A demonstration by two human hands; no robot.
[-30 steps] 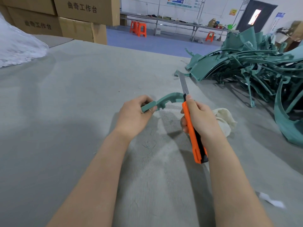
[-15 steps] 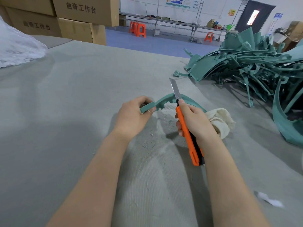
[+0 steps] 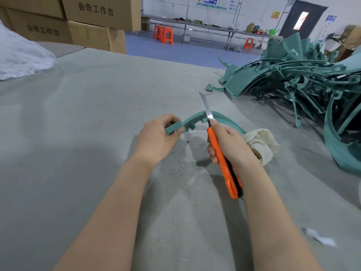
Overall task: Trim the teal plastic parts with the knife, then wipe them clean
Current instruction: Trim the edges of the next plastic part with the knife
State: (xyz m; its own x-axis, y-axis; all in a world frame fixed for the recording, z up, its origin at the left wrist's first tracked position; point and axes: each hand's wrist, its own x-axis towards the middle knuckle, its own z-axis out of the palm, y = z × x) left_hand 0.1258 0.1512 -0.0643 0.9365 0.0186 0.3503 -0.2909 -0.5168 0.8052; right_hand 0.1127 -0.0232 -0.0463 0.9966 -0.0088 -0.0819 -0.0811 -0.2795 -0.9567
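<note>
A curved teal plastic part (image 3: pixel 195 119) arches above the grey felt table (image 3: pixel 78 124). My left hand (image 3: pixel 156 139) grips its near left end between thumb and curled fingers. My right hand (image 3: pixel 230 145) grips an orange utility knife (image 3: pixel 224 163), handle pointing toward me. Its extended blade (image 3: pixel 205 106) crosses the top of the part's arc, tip pointing away and slightly left. A cream cloth (image 3: pixel 261 143) lies just right of my right hand, partly hidden behind it. The part's far right end runs down toward the cloth.
A big tangled pile of teal plastic parts (image 3: pixel 304 81) fills the table's right side. Cardboard boxes (image 3: pixel 93 20) stand at the back left, beside a white plastic bag (image 3: pixel 21 55). Thin teal shavings (image 3: pixel 175 171) lie between my hands. A white scrap (image 3: pixel 320 239) lies near right.
My right hand has slid the knife leftward along the part's arc, toward my left hand, and the blade now leans left. My left hand holds the part in the same place.
</note>
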